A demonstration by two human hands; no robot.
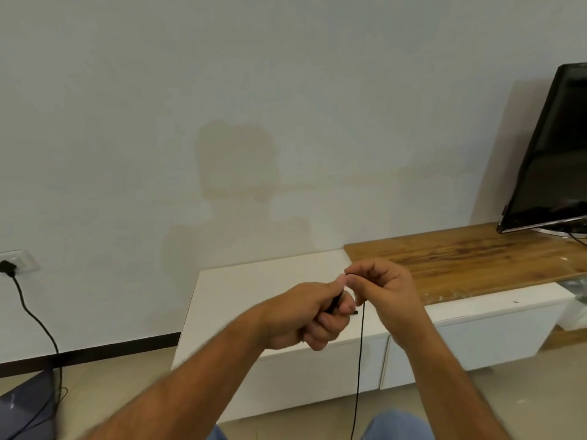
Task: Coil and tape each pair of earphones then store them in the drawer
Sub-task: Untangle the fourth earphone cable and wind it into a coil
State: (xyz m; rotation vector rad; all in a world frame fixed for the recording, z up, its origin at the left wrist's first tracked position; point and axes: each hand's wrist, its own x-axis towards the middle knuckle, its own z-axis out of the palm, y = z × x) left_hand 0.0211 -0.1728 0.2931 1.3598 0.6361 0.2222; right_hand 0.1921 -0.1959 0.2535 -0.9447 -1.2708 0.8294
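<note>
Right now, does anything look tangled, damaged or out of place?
Nothing stands out. The left hand and right hand both pinch the black earphone cable, whose free length hangs straight down in front of the white cabinet, not yet coiled.

Earphone cable thin, black, matt, looks slightly braided or textured; low cabinet smooth white laminate-like finish with slight sheen, drawer fronts the same smooth white. Wooden top brown, visible grain, worn streaky patches, semi-matt; TV screen glossy black with a shiny metal-looking stand. Wall matt painted, faint stains; floor smooth pale tiles; charger cord matt black rubbery; trousers blue cloth.
</note>
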